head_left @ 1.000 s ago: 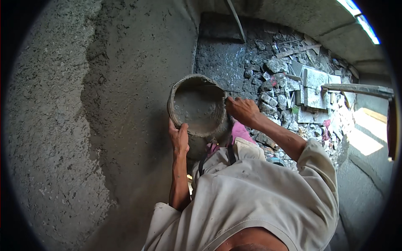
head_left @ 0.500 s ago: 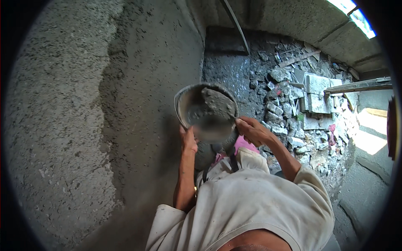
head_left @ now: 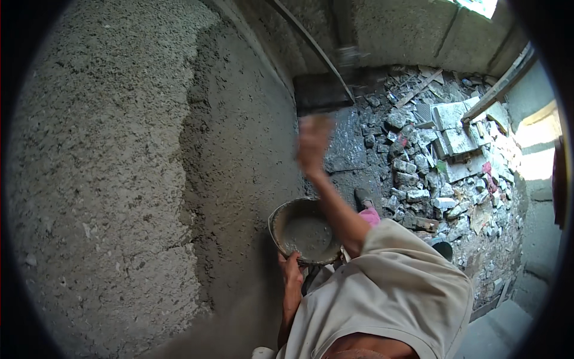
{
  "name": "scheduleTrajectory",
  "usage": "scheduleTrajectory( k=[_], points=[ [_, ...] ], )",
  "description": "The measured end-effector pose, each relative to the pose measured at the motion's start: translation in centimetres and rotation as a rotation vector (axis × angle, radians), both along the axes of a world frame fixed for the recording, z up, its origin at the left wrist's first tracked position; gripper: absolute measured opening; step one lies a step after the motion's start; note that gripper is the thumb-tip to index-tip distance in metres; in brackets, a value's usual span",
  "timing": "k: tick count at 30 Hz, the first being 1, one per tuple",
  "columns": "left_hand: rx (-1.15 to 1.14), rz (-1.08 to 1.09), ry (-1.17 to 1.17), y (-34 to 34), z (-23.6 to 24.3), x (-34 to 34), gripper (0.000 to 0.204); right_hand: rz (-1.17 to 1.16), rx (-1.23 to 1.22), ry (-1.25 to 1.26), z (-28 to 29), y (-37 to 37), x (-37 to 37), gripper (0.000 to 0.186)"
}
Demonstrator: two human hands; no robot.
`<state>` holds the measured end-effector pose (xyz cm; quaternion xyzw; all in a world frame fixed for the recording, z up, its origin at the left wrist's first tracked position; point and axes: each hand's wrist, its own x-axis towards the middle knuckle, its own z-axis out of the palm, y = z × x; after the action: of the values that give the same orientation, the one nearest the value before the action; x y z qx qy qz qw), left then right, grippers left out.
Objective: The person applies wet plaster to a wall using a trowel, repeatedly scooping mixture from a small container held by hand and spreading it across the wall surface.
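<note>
My left hand [head_left: 292, 269] is shut on the lower rim of a mortar-crusted bucket [head_left: 278, 220] with wet grey mortar inside, held low beside my body. My right hand [head_left: 314, 143] is raised above and beyond the bucket, smeared by motion; its fingers and anything in them cannot be made out. A faint grey streak [head_left: 348, 55] shows higher up, too blurred to name. Along my left runs the wall [head_left: 233, 137], with a damp mortar band beside rougher, paler plaster [head_left: 119, 149].
A heap of broken masonry [head_left: 406, 178], boards and pale blocks [head_left: 454, 134] covers the ground at my right. A long strip [head_left: 305, 39] leans at the far end, and a plank [head_left: 496, 87] juts in at right. My pink-clad foot [head_left: 368, 215] stands beside the rubble.
My right hand has swung from the bucket's rim upward toward the far end. The bucket and my left hand sit lower in view. The lump of mortar seen in the bucket is gone.
</note>
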<state>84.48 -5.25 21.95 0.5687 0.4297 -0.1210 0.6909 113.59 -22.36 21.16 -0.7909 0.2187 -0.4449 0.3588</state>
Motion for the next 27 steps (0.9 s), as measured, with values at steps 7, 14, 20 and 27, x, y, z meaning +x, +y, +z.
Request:
scheduleTrajectory(
  k=[7,14,20,27],
  points=[
    [0.059,0.194,-0.191,6.2,-5.7,-6.1,0.077,1.344,0.88,-0.15,25.3,17.7,-17.2,0.041],
    [0.07,0.145,-0.151,4.6,-1.4,-5.2,0.073,1.424,0.293,0.461,14.6,2.3,-21.6,0.045],
    [0.121,-0.078,-0.226,4.5,-2.3,-3.4,0.065,1.144,-0.279,1.177,2.7,-7.9,-26.1,0.035],
    [0.378,-0.423,-0.293,-0.1,1.2,1.2,0.063,1.251,0.148,1.302,-2.6,-8.4,-26.2,0.035]
  ],
)
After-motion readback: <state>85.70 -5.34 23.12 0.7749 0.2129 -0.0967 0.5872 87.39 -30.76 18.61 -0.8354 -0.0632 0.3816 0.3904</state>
